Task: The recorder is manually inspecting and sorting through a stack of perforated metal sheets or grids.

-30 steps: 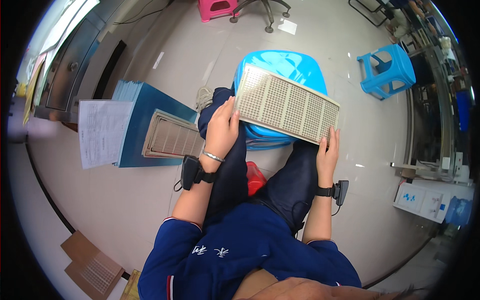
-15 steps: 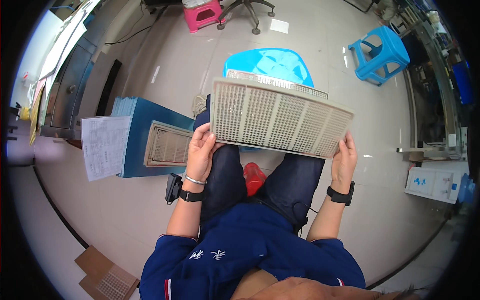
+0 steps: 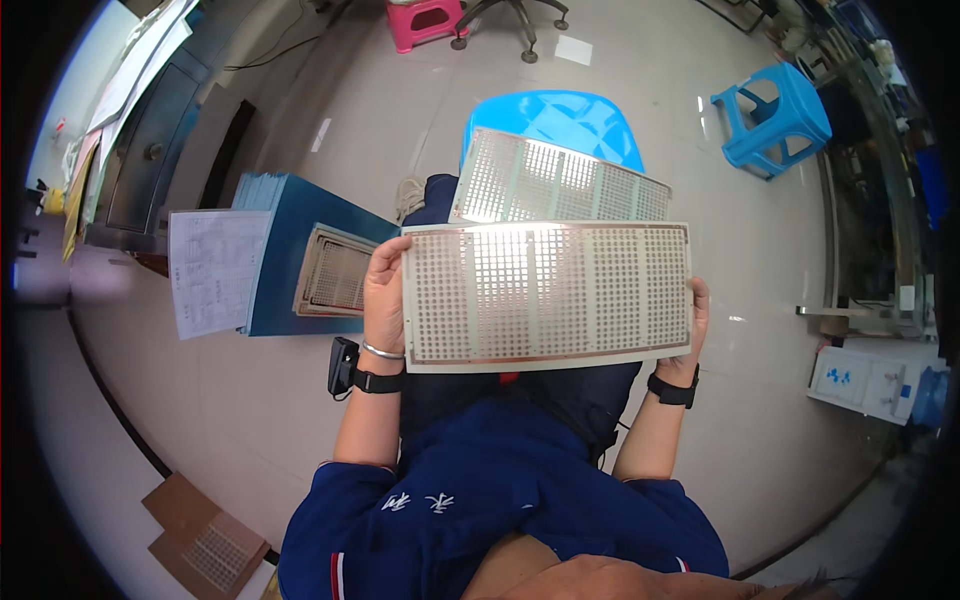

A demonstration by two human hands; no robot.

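Between my two hands, above my lap, I hold a flat rectangular perforated panel (image 3: 625,290), pale with copper-coloured edge lines and rows of small holes in bands. My left hand (image 3: 385,285) grips its left edge, fingers partly behind it. At the right edge my right hand (image 3: 697,315) holds it, with most of the fingers hidden by the panel. Beyond it, a similar perforated panel (image 3: 560,180) lies on the blue stool (image 3: 550,110), its near edge covered by the one I hold. More such panels (image 3: 335,272) lie in a blue tray (image 3: 290,240) on my left.
A printed sheet (image 3: 215,270) hangs at the tray's left side. Farther off are a pink stool (image 3: 420,25), a blue step stool (image 3: 775,120) and a wheeled chair base (image 3: 520,30). Brown cardboard (image 3: 205,540) lies on the floor at lower left, a white box (image 3: 862,380) at right.
The held panel has come nearer to me and tipped, so its face now shows more fully and squarely. More of the panel on the blue stool shows behind it.
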